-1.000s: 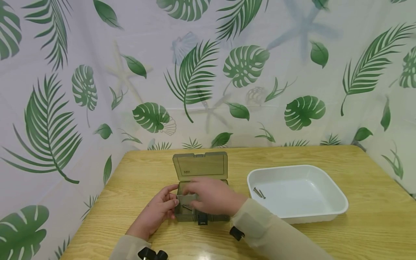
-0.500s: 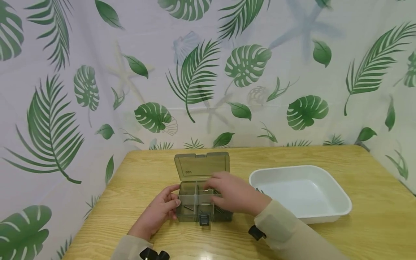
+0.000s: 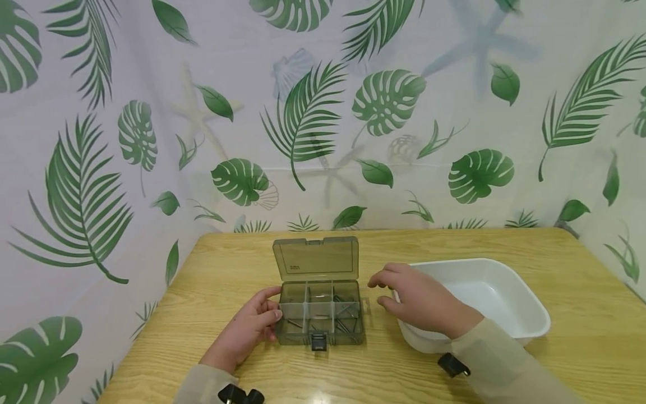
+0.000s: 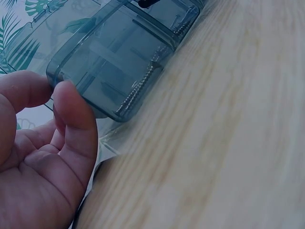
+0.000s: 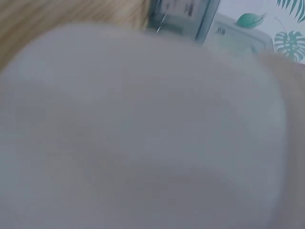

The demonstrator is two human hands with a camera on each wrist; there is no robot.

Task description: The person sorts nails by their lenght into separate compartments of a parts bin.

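Observation:
A smoky see-through compartment box [image 3: 292, 339] stands on the table with its lid [image 3: 317, 259] raised at the back. My left hand [image 3: 247, 325] grips its left end between thumb and fingers; the left wrist view shows them at the box's corner. Screws [image 3: 345, 326] lie in several compartments, and one threaded screw [image 4: 138, 90] shows through the side in the left wrist view. To the right, my right hand [image 3: 424, 297] hovers by the left rim of a white tray [image 3: 489, 303], fingers loosely bent around nothing. That hand hides part of the tray.
The box's latch [image 3: 319, 341] hangs at its front. Beneath everything is a wood-grain table [image 3: 217, 264], and a leaf-patterned cloth [image 3: 323, 207] rises behind it. A blurred pale shape fills most of the right wrist view.
My right hand has moved right, from over the box's compartments to beside the white tray. The compartments are now uncovered. My left hand keeps its grip on the box.

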